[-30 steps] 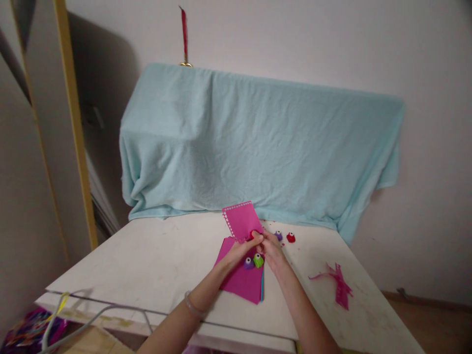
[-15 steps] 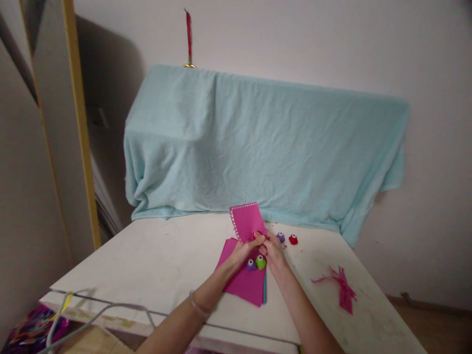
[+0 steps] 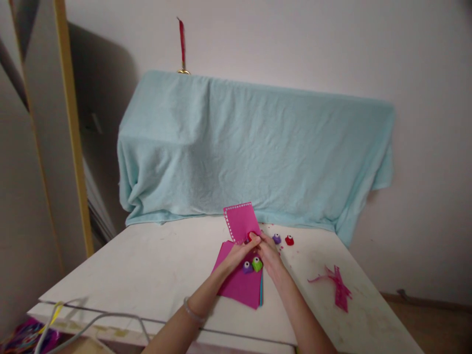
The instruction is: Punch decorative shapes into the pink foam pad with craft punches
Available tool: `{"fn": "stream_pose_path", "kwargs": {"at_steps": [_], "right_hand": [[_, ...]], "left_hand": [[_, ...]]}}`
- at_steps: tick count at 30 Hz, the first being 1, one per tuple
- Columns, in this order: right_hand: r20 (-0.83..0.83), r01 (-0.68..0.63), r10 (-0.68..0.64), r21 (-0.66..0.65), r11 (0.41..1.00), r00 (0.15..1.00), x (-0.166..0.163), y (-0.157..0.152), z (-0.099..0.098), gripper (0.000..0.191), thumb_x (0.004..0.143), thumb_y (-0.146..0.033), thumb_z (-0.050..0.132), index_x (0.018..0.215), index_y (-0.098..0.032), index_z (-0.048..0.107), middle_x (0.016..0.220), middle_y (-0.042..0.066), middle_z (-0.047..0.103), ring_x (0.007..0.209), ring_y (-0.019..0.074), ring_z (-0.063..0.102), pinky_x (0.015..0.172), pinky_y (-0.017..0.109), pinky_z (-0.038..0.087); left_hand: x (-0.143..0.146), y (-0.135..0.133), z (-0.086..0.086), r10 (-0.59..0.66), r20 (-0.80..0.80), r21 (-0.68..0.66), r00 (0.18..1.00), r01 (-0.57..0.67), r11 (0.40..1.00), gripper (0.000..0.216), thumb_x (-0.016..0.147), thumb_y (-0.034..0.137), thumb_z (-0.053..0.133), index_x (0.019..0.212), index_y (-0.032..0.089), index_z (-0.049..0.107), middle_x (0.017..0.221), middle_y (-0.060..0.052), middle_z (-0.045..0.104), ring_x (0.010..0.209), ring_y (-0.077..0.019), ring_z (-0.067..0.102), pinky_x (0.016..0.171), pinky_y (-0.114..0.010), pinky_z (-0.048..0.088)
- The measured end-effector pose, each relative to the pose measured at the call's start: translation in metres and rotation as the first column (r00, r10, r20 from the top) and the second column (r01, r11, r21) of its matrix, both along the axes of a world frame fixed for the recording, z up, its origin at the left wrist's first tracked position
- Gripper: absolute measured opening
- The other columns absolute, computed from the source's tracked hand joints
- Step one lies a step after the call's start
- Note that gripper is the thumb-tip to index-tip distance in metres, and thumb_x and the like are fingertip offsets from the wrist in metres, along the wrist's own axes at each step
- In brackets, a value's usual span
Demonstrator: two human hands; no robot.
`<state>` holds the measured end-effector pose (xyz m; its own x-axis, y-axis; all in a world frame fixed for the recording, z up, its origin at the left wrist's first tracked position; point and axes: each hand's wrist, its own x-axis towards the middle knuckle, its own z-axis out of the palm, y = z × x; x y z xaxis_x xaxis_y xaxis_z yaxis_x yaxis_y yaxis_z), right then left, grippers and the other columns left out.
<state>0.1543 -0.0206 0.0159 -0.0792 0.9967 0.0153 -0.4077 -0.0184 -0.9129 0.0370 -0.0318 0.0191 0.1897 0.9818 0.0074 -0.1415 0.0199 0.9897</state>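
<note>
My left hand [image 3: 235,253] and my right hand [image 3: 268,250] meet above a stack of pink paper sheets [image 3: 236,285] on the white table [image 3: 147,265]. Both pinch the lower edge of a small pink paper square [image 3: 240,221] with a punched border, held upright. A small red punch [image 3: 252,235] shows between the fingertips at the paper's edge. A purple punch [image 3: 247,267] and a green punch [image 3: 257,264] rest on the stack just under my hands.
Another purple punch [image 3: 276,239] and a red punch [image 3: 289,240] lie to the right. Pink paper scraps [image 3: 337,287] lie further right. A pale blue cloth [image 3: 250,147] covers something at the table's back. A grey cable [image 3: 92,322] runs along the front left edge.
My hands and the pink square hold much the same pose; only the camera view has shifted slightly.
</note>
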Motion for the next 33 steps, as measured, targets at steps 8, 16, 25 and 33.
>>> {"fn": "stream_pose_path", "kwargs": {"at_steps": [8,16,25,33], "right_hand": [[-0.007,-0.07,0.07,0.017,0.997,0.998,0.003,-0.0067,0.0094,0.031,0.067,-0.039,0.081,0.087,-0.017,0.072,0.074,0.002,0.067,0.059,0.0113,0.055,0.056,0.023,0.04],[-0.008,-0.052,0.052,0.02,0.998,0.999,0.0037,-0.0045,0.0071,0.034,0.066,-0.041,0.082,0.087,-0.016,0.072,0.075,0.002,0.067,0.057,0.0102,0.053,0.055,0.024,0.039],[0.002,-0.06,0.06,0.016,0.998,0.998,0.0045,-0.0047,0.0073,0.035,0.067,-0.04,0.081,0.092,-0.018,0.072,0.078,0.002,0.067,0.059,0.0102,0.053,0.057,0.024,0.042],[0.011,-0.065,0.066,-0.036,0.997,0.998,0.008,-0.0004,0.0048,0.037,0.063,-0.041,0.083,0.089,-0.017,0.071,0.072,0.0,0.065,0.058,0.0103,0.053,0.053,0.022,0.04]], "left_hand": [[0.0023,0.0005,-0.0062,0.165,-0.029,-0.032,0.986,-0.165,0.986,0.065,0.074,0.076,0.05,0.085,0.014,0.068,0.081,-0.009,0.067,0.087,-0.0229,0.061,0.086,-0.032,0.044],[0.0021,0.0022,-0.0038,0.202,-0.016,0.112,0.979,-0.199,0.974,0.053,0.077,0.071,0.051,0.078,0.019,0.063,0.083,-0.007,0.067,0.082,-0.0208,0.06,0.084,-0.028,0.044],[0.0021,0.0008,0.0006,0.265,-0.015,0.059,0.964,-0.264,0.963,0.057,0.074,0.072,0.053,0.084,0.018,0.066,0.088,-0.009,0.07,0.086,-0.0236,0.061,0.085,-0.03,0.043],[0.0008,0.0015,-0.0019,0.228,-0.046,-0.019,0.973,-0.229,0.973,0.065,0.071,0.077,0.052,0.08,0.014,0.069,0.082,-0.009,0.071,0.083,-0.0246,0.061,0.084,-0.033,0.044]]}}
